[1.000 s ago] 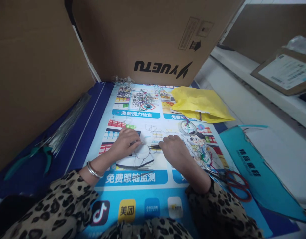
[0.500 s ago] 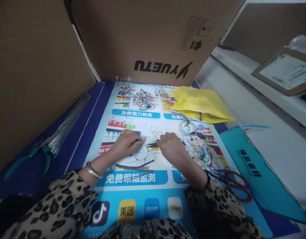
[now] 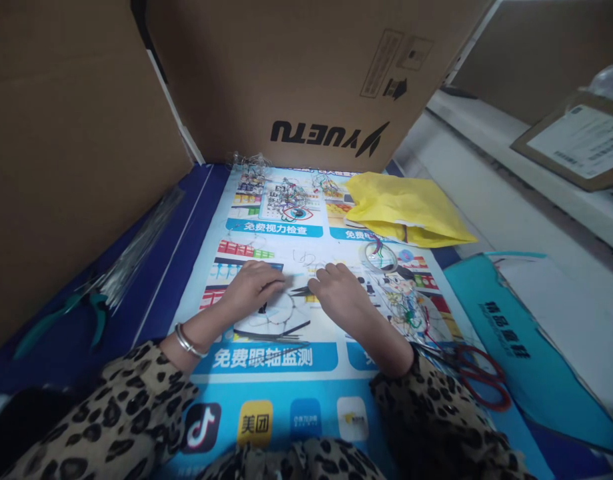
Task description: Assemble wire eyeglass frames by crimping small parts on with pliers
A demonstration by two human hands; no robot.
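Note:
My right hand (image 3: 339,290) is closed around a small dark tool (image 3: 300,291). Its two pointed tips stick out to the left, slightly apart, and its handle is hidden in my fist. Just across a small gap, my left hand (image 3: 254,287) has thumb and fingers pinched together; what they hold is too small to make out. Below and between the hands, a thin beaded wire loop (image 3: 292,313) curves over the printed sheet. Thin dark rods (image 3: 274,339) lie below my left hand.
Teal-handled pliers (image 3: 99,317) and a bundle of thin wires (image 3: 141,257) lie left. Right are a tape roll (image 3: 367,257), tangled coloured wires (image 3: 411,312), red-handled scissors (image 3: 504,393), a yellow bag (image 3: 406,203) and teal card (image 3: 506,333). Cardboard (image 3: 306,67) stands behind.
Both hands stay almost in place. The right hand and the dark tool have shifted very slightly left; the whole view has moved a little.

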